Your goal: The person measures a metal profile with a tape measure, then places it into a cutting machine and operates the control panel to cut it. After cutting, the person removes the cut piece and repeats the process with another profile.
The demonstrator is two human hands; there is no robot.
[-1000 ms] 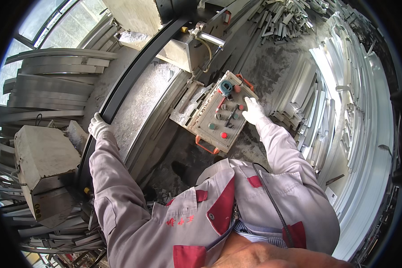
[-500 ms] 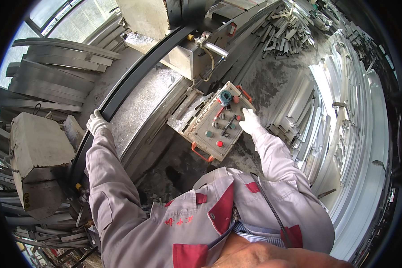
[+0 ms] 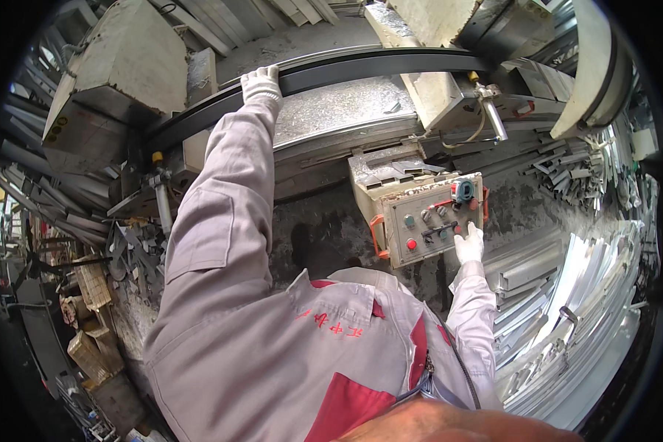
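Note:
A long dark metal profile lies across the machine bed between two pale machine heads. My left hand, in a white glove, is closed over it, fingers hooked over its far side. At centre right stands a beige control box with several buttons and knobs, a red one among them. My gloved right hand is at the box's lower right edge, its thumb and forefinger apart near the buttons and nothing seen in it. Whether a fingertip presses a button, I cannot tell.
The left machine head and right machine head flank the bed. Orange handles stick out from the control box. Pale metal strips are stacked at the right. Offcuts and wooden blocks lie at the lower left.
The view has swung to the left, so the profile now runs more level across the picture. My left hand stays on the profile; my right hand has shifted slightly along the box's edge.

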